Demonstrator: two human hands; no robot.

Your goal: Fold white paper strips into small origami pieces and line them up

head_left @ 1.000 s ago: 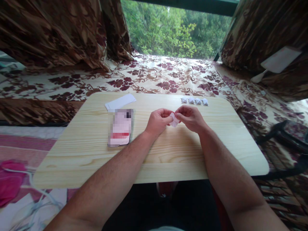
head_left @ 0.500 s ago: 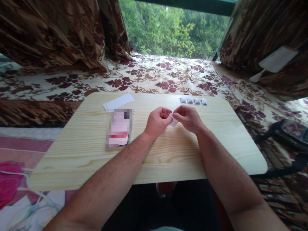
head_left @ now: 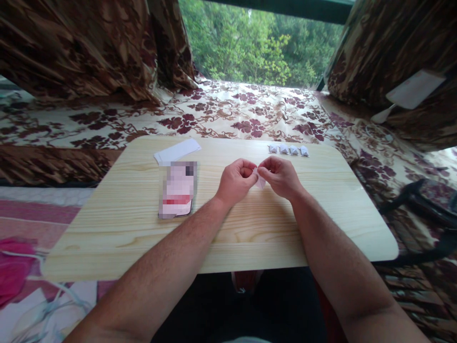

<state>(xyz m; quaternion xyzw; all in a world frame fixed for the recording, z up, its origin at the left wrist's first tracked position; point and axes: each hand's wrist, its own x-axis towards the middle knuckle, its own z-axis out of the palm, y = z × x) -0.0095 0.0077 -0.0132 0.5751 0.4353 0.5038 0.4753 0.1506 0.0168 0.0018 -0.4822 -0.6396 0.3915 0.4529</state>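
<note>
Both my hands meet over the middle of a light wooden table (head_left: 250, 238). My left hand (head_left: 236, 182) and my right hand (head_left: 282, 177) are closed in a pinch on one small folded piece of white paper (head_left: 260, 181), held just above the tabletop. Most of that paper is hidden by my fingers. A row of several small folded white paper shapes (head_left: 289, 149) lies near the table's far edge, just beyond my right hand.
A phone (head_left: 177, 189) lies flat left of my hands, with a strip of white paper (head_left: 177, 151) behind it. Flowered cloth (head_left: 228, 112) covers the surface beyond the table, with curtains at both sides. A dark chair base (head_left: 421, 205) stands at the right.
My fingers have drawn closer together, so less of the small paper shows between them. The hands stay in the same spot.
</note>
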